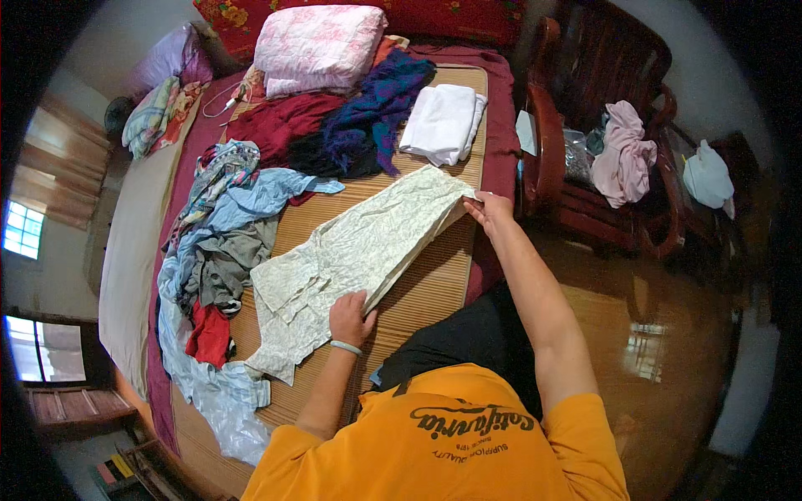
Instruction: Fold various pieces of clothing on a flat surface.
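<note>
A pale patterned garment (369,232), wrinkled and folded lengthwise, lies slantwise on the bamboo mat (438,269) of a bed. My right hand (492,210) pinches its narrow upper-right end between thumb and fingers. Lower down, my left hand (352,318), with a pale bangle at the wrist, rests on the near edge of the garment, its thumb at the edge; whether it grips the cloth cannot be told. The garment's wider part, with short flaps, spreads to the lower left.
Left of the garment are piled clothes: a blue shirt (263,194), a grey garment (232,266), a red cloth (210,332) and a clear plastic bag (235,432). Beyond lie a dark blue shawl (369,113), folded white cloth (442,122) and a pink-patterned quilt (319,44). A wooden armchair (542,150) stands at right.
</note>
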